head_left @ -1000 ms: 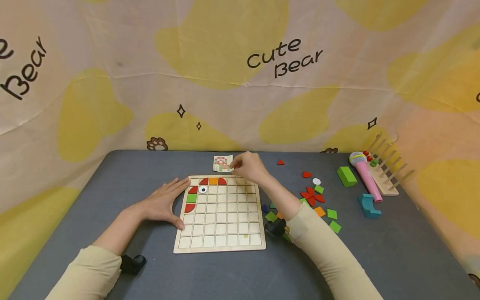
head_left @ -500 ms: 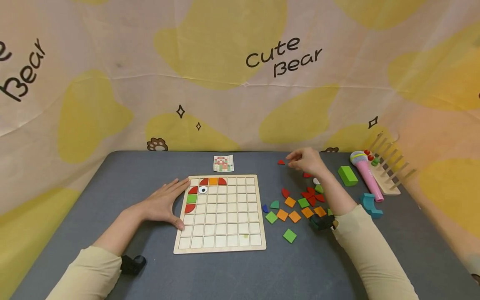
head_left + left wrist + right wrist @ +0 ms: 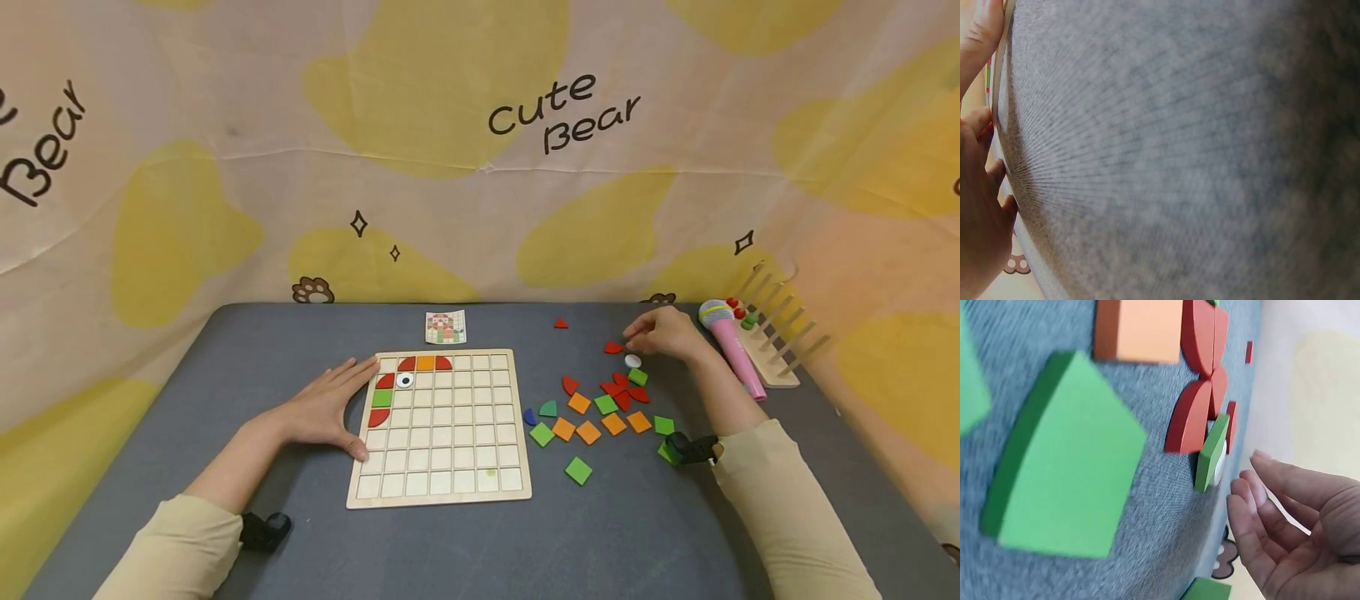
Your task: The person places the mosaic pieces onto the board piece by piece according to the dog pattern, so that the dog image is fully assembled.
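Observation:
My left hand (image 3: 321,410) spreads along the left edge of a wooden grid board (image 3: 453,437), thumb and fingertips touching its frame. Red quarter-round tiles (image 3: 379,417), an orange square (image 3: 425,363), a green square (image 3: 382,398) and an eye disc (image 3: 405,380) lie in its upper left cells. Beyond the loose tiles, my right hand (image 3: 664,332) hovers beside a red tile (image 3: 613,347) and a white disc (image 3: 633,361). In the right wrist view this hand (image 3: 1300,534) has loosely bent fingers with nothing between them.
Loose orange tiles (image 3: 588,432), green tiles (image 3: 578,471) and red tiles (image 3: 623,401) lie right of the board. A pattern card (image 3: 446,327) lies behind it. A pink toy microphone (image 3: 736,351) and a pegged wooden stand (image 3: 780,375) are beyond my right forearm.
My right hand has gone from beside the pattern card rightward across the table to the red tile and white disc. The left hand has stayed on the board's edge.

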A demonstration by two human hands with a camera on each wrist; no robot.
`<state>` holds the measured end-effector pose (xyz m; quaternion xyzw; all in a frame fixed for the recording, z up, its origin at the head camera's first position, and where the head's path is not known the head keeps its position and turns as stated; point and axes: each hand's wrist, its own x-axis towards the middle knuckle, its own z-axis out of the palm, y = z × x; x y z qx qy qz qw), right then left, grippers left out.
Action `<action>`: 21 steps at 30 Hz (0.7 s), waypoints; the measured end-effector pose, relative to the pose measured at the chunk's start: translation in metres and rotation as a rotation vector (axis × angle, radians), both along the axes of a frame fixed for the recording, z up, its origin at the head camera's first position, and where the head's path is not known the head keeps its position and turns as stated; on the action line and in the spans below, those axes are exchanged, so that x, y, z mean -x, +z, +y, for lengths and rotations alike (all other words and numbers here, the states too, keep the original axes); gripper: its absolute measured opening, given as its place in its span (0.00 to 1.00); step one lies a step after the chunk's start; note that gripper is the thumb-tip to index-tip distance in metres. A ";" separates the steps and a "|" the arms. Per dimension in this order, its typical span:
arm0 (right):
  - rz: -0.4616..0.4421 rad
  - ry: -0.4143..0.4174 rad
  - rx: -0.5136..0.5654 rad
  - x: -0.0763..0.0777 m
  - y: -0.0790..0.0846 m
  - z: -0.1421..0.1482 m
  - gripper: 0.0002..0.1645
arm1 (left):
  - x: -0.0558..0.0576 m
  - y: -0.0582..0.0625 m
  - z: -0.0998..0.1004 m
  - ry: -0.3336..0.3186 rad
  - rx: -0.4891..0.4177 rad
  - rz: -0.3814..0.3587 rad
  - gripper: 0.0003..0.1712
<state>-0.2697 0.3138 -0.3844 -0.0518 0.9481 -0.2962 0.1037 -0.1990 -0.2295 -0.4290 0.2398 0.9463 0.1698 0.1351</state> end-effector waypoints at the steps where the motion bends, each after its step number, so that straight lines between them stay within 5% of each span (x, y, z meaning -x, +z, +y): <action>1: -0.028 -0.001 0.009 0.000 -0.001 0.002 0.16 | 0.000 0.000 0.000 0.000 0.000 0.000 0.80; 9: -0.154 0.035 0.001 -0.002 -0.002 0.009 0.21 | 0.000 0.000 0.000 0.001 -0.002 0.000 0.80; 21: -0.138 0.059 -0.056 -0.004 -0.005 0.007 0.21 | 0.000 0.000 0.000 0.007 0.000 -0.004 0.80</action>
